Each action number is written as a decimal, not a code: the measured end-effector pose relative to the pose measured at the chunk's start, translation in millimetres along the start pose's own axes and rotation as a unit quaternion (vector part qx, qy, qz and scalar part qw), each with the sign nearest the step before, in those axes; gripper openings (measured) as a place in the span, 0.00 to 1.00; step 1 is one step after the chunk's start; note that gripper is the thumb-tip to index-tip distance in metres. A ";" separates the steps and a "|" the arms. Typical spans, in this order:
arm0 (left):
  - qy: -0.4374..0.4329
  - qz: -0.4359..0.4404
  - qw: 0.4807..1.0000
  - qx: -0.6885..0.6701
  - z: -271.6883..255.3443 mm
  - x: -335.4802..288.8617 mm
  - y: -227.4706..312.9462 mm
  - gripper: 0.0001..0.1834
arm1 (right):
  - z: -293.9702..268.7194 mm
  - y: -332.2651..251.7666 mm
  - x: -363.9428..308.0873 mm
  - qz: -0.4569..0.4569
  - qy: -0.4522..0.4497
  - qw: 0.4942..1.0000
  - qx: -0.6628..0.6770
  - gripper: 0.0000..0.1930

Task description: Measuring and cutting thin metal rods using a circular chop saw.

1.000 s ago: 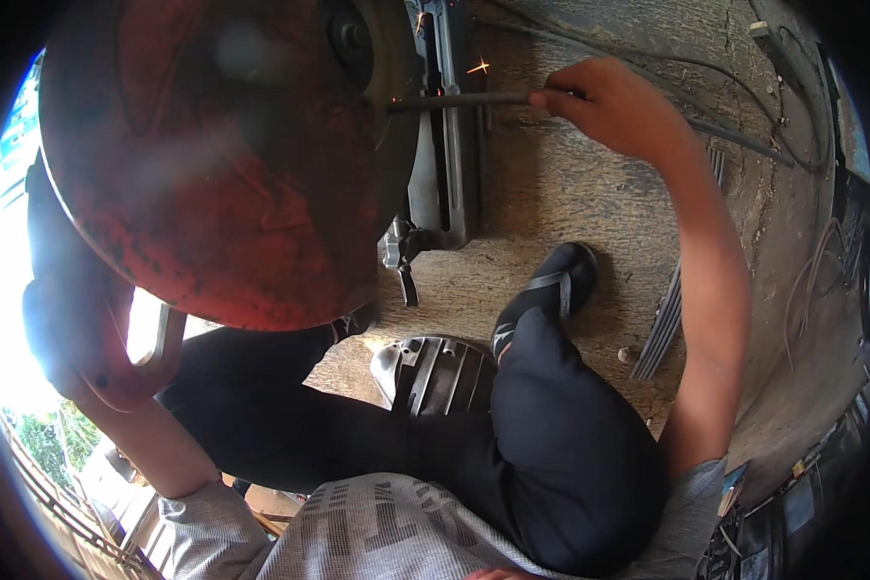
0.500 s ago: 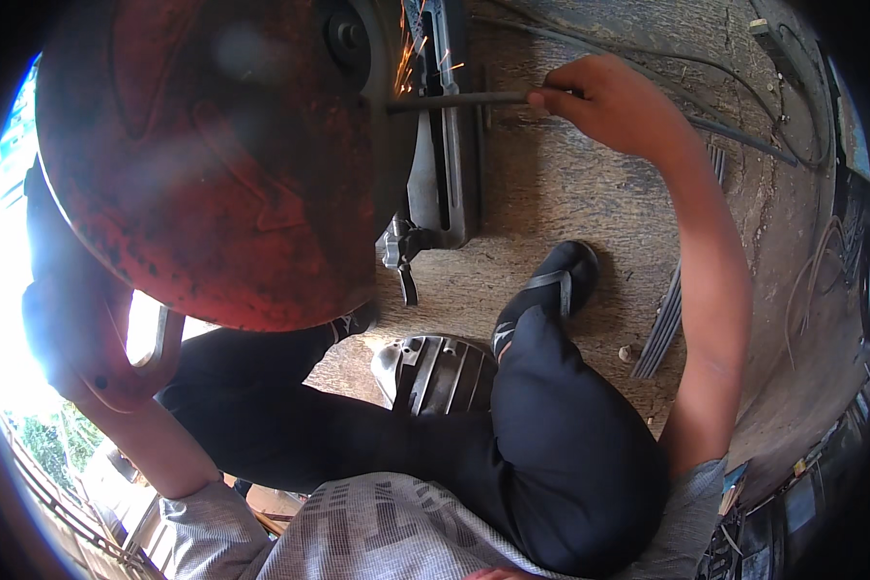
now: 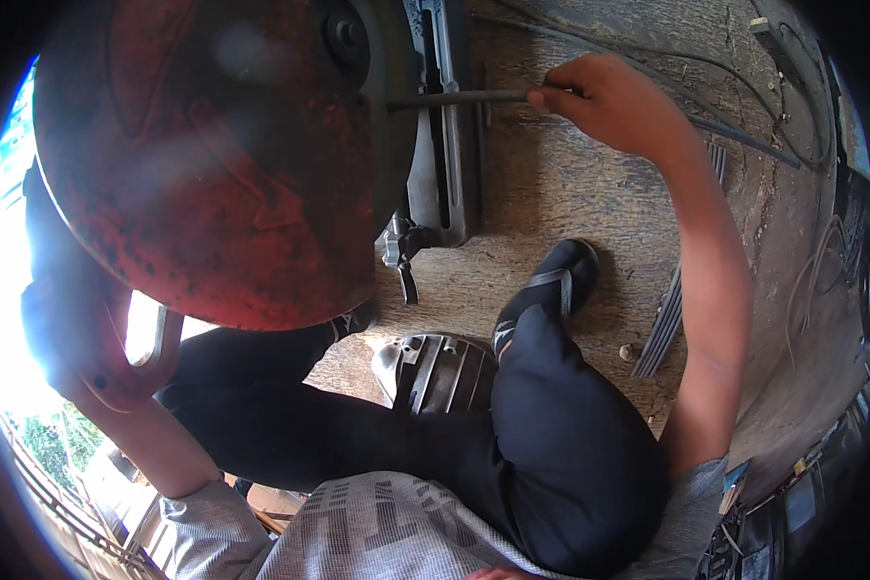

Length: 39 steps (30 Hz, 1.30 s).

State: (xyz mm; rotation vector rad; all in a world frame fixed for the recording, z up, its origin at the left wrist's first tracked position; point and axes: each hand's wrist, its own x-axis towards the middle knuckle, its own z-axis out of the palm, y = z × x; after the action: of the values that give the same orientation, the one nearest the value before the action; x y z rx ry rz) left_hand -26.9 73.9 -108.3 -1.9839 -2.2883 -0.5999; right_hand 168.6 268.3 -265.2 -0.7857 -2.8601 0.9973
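The red saw guard (image 3: 213,164) fills my upper left, its blade edge meeting the rod (image 3: 459,98) over the vise (image 3: 445,126). My right hand (image 3: 604,101) pinches the rod's outer end; my left hand (image 3: 77,338) grips the saw handle (image 3: 155,338).

Bundle of thin metal rods (image 3: 663,324) and loose cables (image 3: 744,145) on the dirt ground (image 3: 551,213).

No packages, labels, signs or screens can be made out anywhere in this view.
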 end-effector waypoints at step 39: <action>0.116 0.049 0.953 -0.274 45.1 28.3 22.9 0.33 | 2.1 -0.6 -1.8 0.018 0.000 1.000 -0.008 0.22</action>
State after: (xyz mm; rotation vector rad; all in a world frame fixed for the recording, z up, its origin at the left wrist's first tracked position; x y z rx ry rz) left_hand -0.3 117.4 -136.0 -2.0629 -2.0131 -1.5026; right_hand 169.6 265.9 -266.2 -0.8403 -2.8673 0.9790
